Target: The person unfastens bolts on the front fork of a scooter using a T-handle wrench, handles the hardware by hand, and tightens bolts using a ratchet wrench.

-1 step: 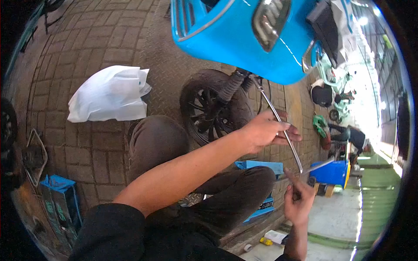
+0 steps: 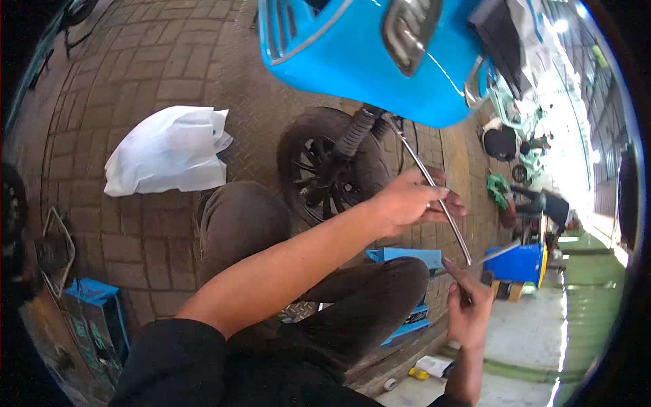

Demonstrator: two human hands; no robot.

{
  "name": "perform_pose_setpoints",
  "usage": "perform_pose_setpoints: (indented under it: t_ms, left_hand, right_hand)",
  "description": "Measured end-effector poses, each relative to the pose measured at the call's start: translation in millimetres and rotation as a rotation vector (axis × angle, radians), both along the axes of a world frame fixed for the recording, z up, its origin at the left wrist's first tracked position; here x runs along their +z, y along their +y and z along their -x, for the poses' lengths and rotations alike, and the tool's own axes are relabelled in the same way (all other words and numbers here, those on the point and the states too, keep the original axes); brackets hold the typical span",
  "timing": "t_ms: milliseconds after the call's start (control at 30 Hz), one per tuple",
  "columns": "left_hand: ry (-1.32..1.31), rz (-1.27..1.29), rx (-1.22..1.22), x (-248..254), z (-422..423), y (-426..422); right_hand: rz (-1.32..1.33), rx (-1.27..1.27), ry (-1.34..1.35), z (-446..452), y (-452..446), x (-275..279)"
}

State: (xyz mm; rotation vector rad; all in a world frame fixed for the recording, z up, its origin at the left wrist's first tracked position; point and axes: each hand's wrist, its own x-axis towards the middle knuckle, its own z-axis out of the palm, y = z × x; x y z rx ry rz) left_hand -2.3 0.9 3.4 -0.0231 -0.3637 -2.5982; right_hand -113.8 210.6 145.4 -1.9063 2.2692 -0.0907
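A long chrome T-handle wrench (image 2: 453, 221) runs from beside the front fork of a blue scooter (image 2: 325, 57) down toward me. My left hand (image 2: 410, 202) is loosely closed around its shaft, thumb on one side and fingers on the other. One side of the crossbar shows, pointing right and blurred. Close to the crossbar is my right hand (image 2: 469, 302), its index finger stretched out and the other fingers curled. I cannot tell whether that fingertip touches the bar. The black front wheel (image 2: 298, 149) stands just beyond my left forearm.
A white plastic bag (image 2: 166, 152) lies on the brick paving (image 2: 135, 234) at left. A blue-edged toolbox (image 2: 95, 322) sits lower left, and a blue stand (image 2: 407, 256) is behind my knee. A blue bin (image 2: 519, 264), a person (image 2: 553, 209) and other scooters are at right.
The wrench's crossbar has turned slightly. My right index finger has shifted a little beside it. My left hand stays around the shaft, and the view has moved slightly.
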Motion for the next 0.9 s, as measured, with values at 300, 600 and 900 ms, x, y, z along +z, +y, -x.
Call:
perform_pose_setpoints:
  t_ms: [300, 600, 900]
  left_hand:
    - [-0.088, 0.047, 0.087, 7.5, -17.2, 0.3]
    - [-0.154, 0.115, 0.068, -9.1, -9.0, 5.1]
    - [-0.234, 0.234, -0.025, 3.0, -8.1, 14.8]
  right_hand:
    - [-0.347, -0.913, -1.574, 20.8, -0.3, -27.7]
    - [-0.112, -0.806, -1.243, -5.8, -11.3, -33.1]
    - [0.456, 0.653, 0.523, 7.9, -23.3, -35.6]
